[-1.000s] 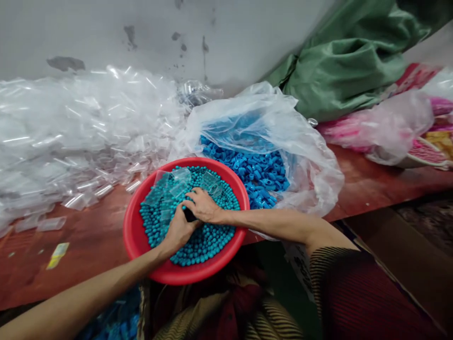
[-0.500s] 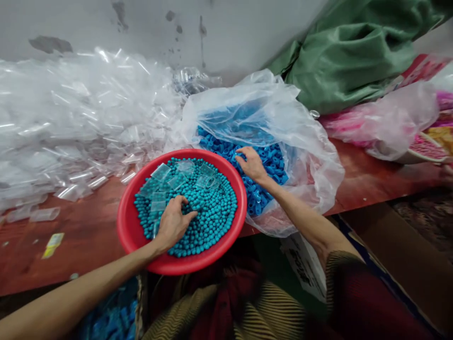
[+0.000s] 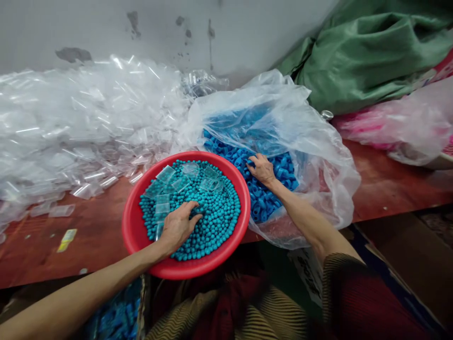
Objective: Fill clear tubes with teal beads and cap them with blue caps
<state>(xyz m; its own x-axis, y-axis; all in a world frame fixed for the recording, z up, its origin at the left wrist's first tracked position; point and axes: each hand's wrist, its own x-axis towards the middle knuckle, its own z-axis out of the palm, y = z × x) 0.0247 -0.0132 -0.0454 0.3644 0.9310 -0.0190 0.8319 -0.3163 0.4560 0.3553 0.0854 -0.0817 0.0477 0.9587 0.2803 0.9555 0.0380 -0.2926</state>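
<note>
My left hand (image 3: 180, 226) reaches into a red basin (image 3: 129, 226) of turquoise beads (image 3: 215, 226). Its thumb and forefinger curl around a darker clump of beads; whether a clear holder is there I cannot make out. Several clear plastic sleeves (image 3: 163, 206) lie on the beads beside that hand. To the right, my right hand (image 3: 262, 169) is down at the small blue plastic pieces (image 3: 260, 208). One blue piece shows between its bent forefinger and thumb. These pieces fill an open translucent plastic bag (image 3: 318, 146) touching the basin's right side.
A large heap of clear plastic sleeves (image 3: 88, 113) covers the left of the red tabletop (image 3: 31, 245). A yellow-and-white slip (image 3: 67, 240) lies near the front edge. Green fabric (image 3: 368, 61) and a bag with pink contents (image 3: 399, 123) stand on the right. Below is a box of blue pieces (image 3: 116, 311).
The view has shifted slightly, so the scene sits further right. My right hand has lowered onto the blue pieces, its fingers bending more. My left hand stays in the beads.
</note>
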